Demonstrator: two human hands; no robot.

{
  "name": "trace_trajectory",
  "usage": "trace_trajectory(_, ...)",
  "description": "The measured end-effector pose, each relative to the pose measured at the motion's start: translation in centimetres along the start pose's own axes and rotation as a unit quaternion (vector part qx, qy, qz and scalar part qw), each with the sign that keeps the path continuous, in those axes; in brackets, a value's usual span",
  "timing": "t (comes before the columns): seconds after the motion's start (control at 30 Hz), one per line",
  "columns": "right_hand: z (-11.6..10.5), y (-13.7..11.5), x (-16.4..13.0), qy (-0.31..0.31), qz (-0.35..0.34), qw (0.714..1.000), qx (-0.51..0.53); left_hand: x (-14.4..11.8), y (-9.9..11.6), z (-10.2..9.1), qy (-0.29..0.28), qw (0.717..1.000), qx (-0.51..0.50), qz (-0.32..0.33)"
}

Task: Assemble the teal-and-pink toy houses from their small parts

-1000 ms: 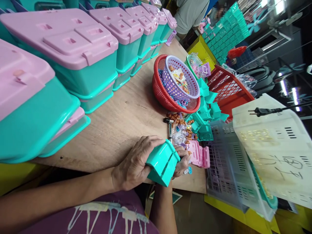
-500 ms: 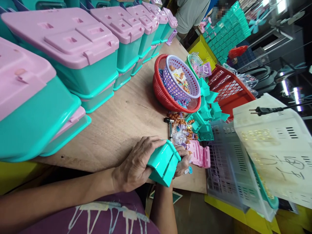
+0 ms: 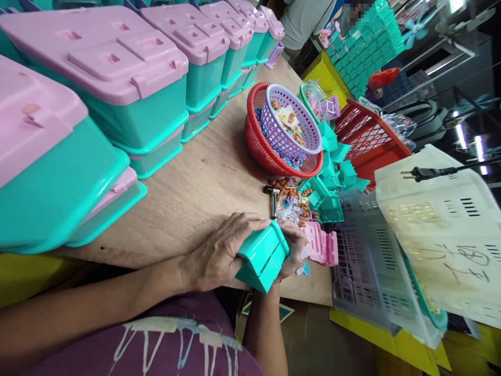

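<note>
Two hands clamp one teal plastic part (image 3: 261, 258) at the near edge of the wooden table (image 3: 203, 188), at 6 o'clock in the head view. The left hand (image 3: 219, 256) wraps over its upper face with the thumb along the top edge; the right hand (image 3: 291, 250) closes against the opposite end, so the part appears braced from both sides and held clear of the table top. A pink hinged piece (image 3: 321, 245) lies just beside the right hand at 3 o'clock, within short reach. A heap of small bagged trinkets (image 3: 291, 206) and a small metal tool (image 3: 272, 201) lie at 12 o'clock from the hands. Further out, a lilac basket (image 3: 289, 125) sits nested inside a red basket (image 3: 262, 151), with loose teal parts (image 3: 332, 177) piled alongside. Teal boxes with pink lids (image 3: 129, 89) stand stacked in a row from 9 to 12 o'clock. White crates (image 3: 442, 235) overhang at 3 o'clock. Another person's torso (image 3: 305, 21) shows at the far end.
</note>
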State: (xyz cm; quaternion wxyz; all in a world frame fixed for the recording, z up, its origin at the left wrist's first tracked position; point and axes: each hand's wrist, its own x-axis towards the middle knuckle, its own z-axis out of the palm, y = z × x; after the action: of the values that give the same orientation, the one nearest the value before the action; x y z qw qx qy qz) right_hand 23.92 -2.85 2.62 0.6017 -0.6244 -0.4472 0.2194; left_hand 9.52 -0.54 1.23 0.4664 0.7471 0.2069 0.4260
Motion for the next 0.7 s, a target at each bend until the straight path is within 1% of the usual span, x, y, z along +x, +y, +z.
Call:
trace_trajectory(0.07, 0.0, 0.0, -0.4, -0.039, 0.003, 0.997, 0.071, 0.4, -0.5, -0.5, -0.007, 1.0, -0.025, -0.003)
trace_trajectory(0.13, -0.1, -0.2, -0.8, -0.103, 0.021, 0.983, 0.153, 0.7, -0.9, -0.9, -0.002, 0.999, -0.032, -0.028)
trace_trajectory(0.2, -0.1, -0.3, -1.2, -0.134, 0.04, 0.971, 0.192, 0.7, -1.1, -1.1, 0.012, 0.998, -0.037, -0.054)
trace_trajectory(0.3, 0.0, -0.3, -1.6, -0.112, 0.032, 0.979, 0.169, 0.2, -1.0, -1.5, 0.034, 0.995, -0.072, -0.067)
trace_trajectory(0.4, 0.3, -0.2, -1.9, -0.097, 0.018, 0.98, 0.171, -0.6, -0.3, -2.0, 0.033, 0.994, -0.089, -0.048)
trace_trajectory(0.47, 0.5, -0.2, -2.1, -0.077, 0.02, 0.98, 0.181, -0.9, 0.3, -2.2, 0.013, 0.998, -0.054, -0.014)
trace_trajectory(0.53, 0.5, -0.2, -2.2, -0.05, 0.027, 0.98, 0.193, -1.0, 1.0, -2.3, 0.001, 1.0, 0.008, 0.016)
trace_trajectory(0.6, 0.3, -0.1, -2.1, -0.035, 0.045, 0.978, 0.2, -0.6, 1.9, -2.5, -0.018, 0.998, 0.06, 0.024)
trace_trajectory(0.63, 0.2, 0.0, -2.0, -0.042, 0.065, 0.977, 0.201, -0.2, 2.3, -2.8, -0.035, 0.996, 0.076, 0.021)
trace_trajectory(0.7, -0.1, 0.3, -1.8, -0.086, 0.113, 0.972, 0.185, 1.1, 3.2, -3.5, -0.072, 0.993, 0.098, 0.004)
